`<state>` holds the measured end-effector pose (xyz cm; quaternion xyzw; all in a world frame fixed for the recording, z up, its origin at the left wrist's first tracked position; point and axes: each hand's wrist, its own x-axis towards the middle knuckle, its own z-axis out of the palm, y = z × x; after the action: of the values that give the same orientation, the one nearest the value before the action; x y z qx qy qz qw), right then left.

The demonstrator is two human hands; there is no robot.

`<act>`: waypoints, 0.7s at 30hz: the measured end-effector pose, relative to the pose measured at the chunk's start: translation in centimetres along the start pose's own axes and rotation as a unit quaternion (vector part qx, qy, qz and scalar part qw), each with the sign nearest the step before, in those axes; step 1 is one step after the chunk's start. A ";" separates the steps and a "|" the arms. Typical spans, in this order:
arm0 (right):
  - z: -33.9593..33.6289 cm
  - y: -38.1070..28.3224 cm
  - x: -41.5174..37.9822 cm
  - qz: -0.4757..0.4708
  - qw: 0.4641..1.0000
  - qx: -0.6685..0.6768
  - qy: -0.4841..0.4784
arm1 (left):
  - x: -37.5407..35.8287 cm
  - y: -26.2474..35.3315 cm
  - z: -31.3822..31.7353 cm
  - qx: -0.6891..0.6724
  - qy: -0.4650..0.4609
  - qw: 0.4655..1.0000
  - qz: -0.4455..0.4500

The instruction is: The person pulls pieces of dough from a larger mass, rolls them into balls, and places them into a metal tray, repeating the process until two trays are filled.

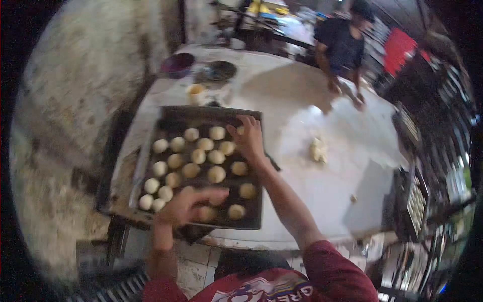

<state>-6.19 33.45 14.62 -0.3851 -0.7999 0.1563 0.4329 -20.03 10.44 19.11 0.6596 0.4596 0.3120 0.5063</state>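
A dark rectangular baking tray (201,117) lies on the left part of the table, with many round pale dough balls (216,174) spread over it. My right hand (247,140) reaches to the tray's far right corner, thumb and fingers around a dough ball (240,130). Over the near part of the tray is my left hand (186,207), blurred by motion, its fingers stretched out to the right above the dough balls. It partly covers a few of them. On the left side, the balls sit closer together.
On the white table (282,201) lie a lump of dough (318,150) and a small dough piece (353,198). A purple bowl (178,65), a dark round pan (217,72) and a yellow cup (195,92) stand behind the tray. Across the table is another person (342,45). More filled trays (415,206) are at right.
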 end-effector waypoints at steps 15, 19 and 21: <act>-12.5 31.8 -10.0 0.326 0.925 -0.175 0.083 | 19.0 1.3 24.7 -0.150 -0.059 0.986 -0.049; -15.2 31.3 -10.8 0.388 0.915 0.035 0.102 | 37.0 -10.0 26.0 0.005 0.180 0.980 0.086; -17.4 30.9 -13.3 0.375 0.919 0.068 0.101 | 44.9 -11.8 24.7 0.270 0.097 0.955 -0.072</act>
<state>27.20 42.22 -0.98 -0.6401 -0.5364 0.3214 0.4464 15.37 43.22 -1.81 0.7033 0.6198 0.2019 0.2835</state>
